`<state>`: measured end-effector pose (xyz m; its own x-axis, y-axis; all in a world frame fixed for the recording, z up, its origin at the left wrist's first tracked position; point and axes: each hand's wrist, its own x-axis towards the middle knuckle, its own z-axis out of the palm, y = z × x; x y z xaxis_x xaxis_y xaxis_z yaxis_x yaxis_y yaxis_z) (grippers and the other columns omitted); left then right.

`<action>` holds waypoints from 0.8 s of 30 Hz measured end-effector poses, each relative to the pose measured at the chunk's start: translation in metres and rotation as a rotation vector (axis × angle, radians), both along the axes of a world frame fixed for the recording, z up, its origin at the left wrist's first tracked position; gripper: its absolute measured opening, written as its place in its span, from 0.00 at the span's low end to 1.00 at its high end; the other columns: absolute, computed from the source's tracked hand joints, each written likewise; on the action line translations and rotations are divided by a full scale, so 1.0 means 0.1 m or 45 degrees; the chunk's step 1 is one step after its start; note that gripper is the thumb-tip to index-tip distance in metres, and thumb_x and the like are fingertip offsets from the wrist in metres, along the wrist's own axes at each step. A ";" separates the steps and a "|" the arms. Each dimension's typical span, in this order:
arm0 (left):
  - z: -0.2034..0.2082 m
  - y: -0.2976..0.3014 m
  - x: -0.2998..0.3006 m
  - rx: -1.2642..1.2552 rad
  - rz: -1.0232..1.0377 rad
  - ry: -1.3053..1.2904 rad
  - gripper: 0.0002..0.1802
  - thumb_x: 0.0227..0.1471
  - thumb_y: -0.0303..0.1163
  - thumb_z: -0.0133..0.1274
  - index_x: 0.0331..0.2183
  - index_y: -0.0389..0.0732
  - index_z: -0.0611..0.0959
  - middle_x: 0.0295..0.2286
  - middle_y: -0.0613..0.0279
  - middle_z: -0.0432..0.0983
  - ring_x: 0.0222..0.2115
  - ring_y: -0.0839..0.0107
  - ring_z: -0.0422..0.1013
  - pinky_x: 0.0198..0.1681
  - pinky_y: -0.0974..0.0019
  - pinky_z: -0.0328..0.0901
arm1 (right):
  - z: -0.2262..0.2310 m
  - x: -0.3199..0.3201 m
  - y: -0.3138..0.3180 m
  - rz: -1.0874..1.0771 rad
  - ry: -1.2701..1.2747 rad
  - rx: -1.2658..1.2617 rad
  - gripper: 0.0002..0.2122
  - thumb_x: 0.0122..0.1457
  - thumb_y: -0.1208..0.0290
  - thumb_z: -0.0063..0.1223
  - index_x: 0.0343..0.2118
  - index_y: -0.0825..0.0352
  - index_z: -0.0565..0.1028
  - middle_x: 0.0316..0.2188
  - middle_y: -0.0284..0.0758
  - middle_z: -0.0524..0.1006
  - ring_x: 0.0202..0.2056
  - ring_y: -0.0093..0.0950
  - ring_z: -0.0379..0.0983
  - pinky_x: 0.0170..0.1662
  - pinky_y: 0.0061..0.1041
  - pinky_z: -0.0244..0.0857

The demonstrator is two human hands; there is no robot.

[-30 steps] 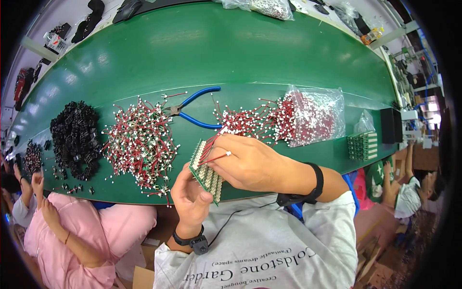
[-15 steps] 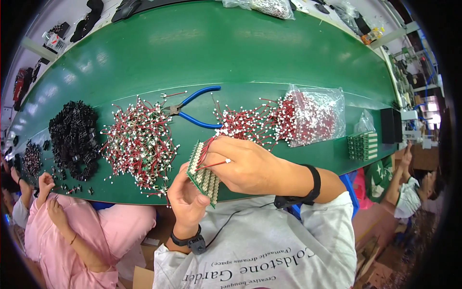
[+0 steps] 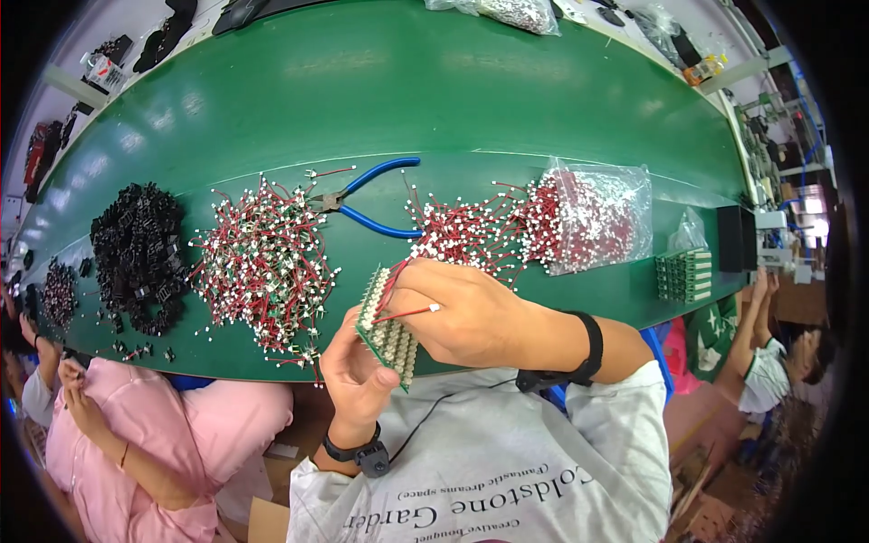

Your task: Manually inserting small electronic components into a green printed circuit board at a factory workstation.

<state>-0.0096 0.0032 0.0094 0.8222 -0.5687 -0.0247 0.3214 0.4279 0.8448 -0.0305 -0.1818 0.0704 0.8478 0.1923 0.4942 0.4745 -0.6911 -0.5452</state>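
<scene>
My left hand (image 3: pixel 355 385) grips a green circuit board panel (image 3: pixel 395 348) by its edge, thumb at the lower end. Rows of small cream-white connectors cover the panel's face, and the panel is tilted. Above its upper end, my right hand (image 3: pixel 484 312) pinches short red wires (image 3: pixel 405 315) with white plugs. One wire sticks out to the right under my fingers, its white plug free. Another runs up at the panel's top row; my fingers hide whether its end sits in a connector.
Blue-handled pliers (image 3: pixel 378 223) lie open beyond my hands. Around them are a pile of wired small boards (image 3: pixel 267 262), loose red wires (image 3: pixel 462 231) and a clear bag (image 3: pixel 634 213) of more. Black parts (image 3: pixel 136 253) lie left, stacked green panels (image 3: pixel 683 274) right. A person in pink (image 3: pixel 136 443) sits left.
My hands and the panel keep nearly the same pose, with only a slight shift in the view. At the left, the other person's hands have moved a little.
</scene>
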 end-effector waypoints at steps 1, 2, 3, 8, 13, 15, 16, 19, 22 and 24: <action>0.02 -0.02 -0.01 -0.068 0.028 0.070 0.42 0.43 0.43 0.68 0.52 0.26 0.69 0.50 0.49 0.67 0.51 0.62 0.66 0.57 0.59 0.58 | 0.01 0.01 0.00 -0.005 0.028 0.040 0.11 0.44 0.81 0.56 0.33 0.69 0.74 0.29 0.37 0.72 0.30 0.36 0.72 0.33 0.31 0.68; 0.04 -0.02 -0.01 -0.069 0.030 0.068 0.42 0.43 0.43 0.68 0.52 0.26 0.69 0.50 0.49 0.67 0.51 0.62 0.66 0.57 0.59 0.58 | 0.02 0.02 0.00 -0.009 0.055 0.080 0.10 0.45 0.81 0.56 0.33 0.69 0.74 0.29 0.37 0.73 0.30 0.35 0.72 0.32 0.30 0.68; 0.05 -0.03 -0.01 -0.136 0.030 0.103 0.42 0.44 0.43 0.67 0.53 0.28 0.67 0.51 0.49 0.67 0.51 0.61 0.67 0.56 0.57 0.60 | 0.03 0.03 0.01 -0.006 0.052 0.079 0.10 0.45 0.81 0.56 0.33 0.69 0.74 0.29 0.37 0.73 0.30 0.35 0.72 0.32 0.30 0.68; 0.08 -0.05 0.08 -0.245 0.050 0.209 0.39 0.50 0.41 0.62 0.56 0.34 0.62 0.55 0.42 0.63 0.54 0.48 0.65 0.48 0.42 0.70 | 0.05 0.10 -0.21 -0.205 -0.169 0.345 0.04 0.50 0.82 0.57 0.29 0.70 0.77 0.24 0.38 0.76 0.26 0.31 0.72 0.30 0.28 0.66; -0.10 0.23 0.22 -0.099 0.288 0.081 0.35 0.56 0.41 0.55 0.57 0.37 0.61 0.53 0.45 0.64 0.53 0.44 0.65 0.45 0.44 0.73 | -0.43 0.44 -0.76 -0.723 0.250 -0.084 0.05 0.52 0.73 0.57 0.30 0.69 0.77 0.28 0.40 0.76 0.31 0.39 0.74 0.34 0.33 0.68; -0.08 0.25 0.23 -0.102 0.319 0.034 0.35 0.56 0.41 0.56 0.57 0.37 0.61 0.53 0.45 0.64 0.53 0.45 0.65 0.44 0.44 0.73 | -0.54 0.52 -0.68 -0.741 0.316 -0.131 0.07 0.52 0.70 0.58 0.30 0.68 0.77 0.29 0.41 0.75 0.32 0.41 0.74 0.36 0.36 0.68; -0.07 0.26 0.23 -0.104 0.321 0.029 0.35 0.56 0.41 0.56 0.57 0.37 0.61 0.53 0.45 0.64 0.53 0.45 0.65 0.44 0.44 0.73 | -0.59 0.57 -0.63 -0.753 0.390 -0.171 0.09 0.52 0.67 0.58 0.31 0.68 0.77 0.29 0.42 0.75 0.34 0.43 0.74 0.38 0.38 0.68; -0.06 0.20 0.20 -0.096 0.299 0.013 0.34 0.55 0.40 0.56 0.57 0.38 0.61 0.53 0.46 0.64 0.53 0.46 0.66 0.44 0.45 0.73 | -0.76 0.76 -0.58 -0.830 0.490 -0.236 0.10 0.51 0.66 0.59 0.31 0.68 0.77 0.30 0.43 0.75 0.34 0.44 0.74 0.39 0.40 0.68; -0.08 0.17 0.19 -0.089 0.288 0.003 0.34 0.55 0.40 0.56 0.57 0.37 0.62 0.53 0.46 0.64 0.53 0.46 0.66 0.44 0.45 0.73 | -0.93 0.86 -0.60 -0.870 0.468 -0.224 0.08 0.52 0.69 0.56 0.29 0.69 0.75 0.29 0.44 0.75 0.34 0.46 0.74 0.38 0.41 0.68; -0.07 0.15 0.19 -0.083 0.276 0.024 0.35 0.54 0.40 0.57 0.56 0.36 0.62 0.53 0.46 0.64 0.53 0.47 0.66 0.45 0.45 0.73 | -0.96 0.86 -0.66 -0.851 0.443 -0.246 0.07 0.52 0.70 0.55 0.28 0.70 0.74 0.28 0.45 0.75 0.33 0.47 0.73 0.37 0.40 0.68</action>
<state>0.0098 0.0183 0.0020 0.9250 -0.3798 -0.0106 0.2318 0.5419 0.8079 0.0556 -0.2479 -0.0254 0.9143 -0.3585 0.1884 -0.2524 -0.8683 -0.4271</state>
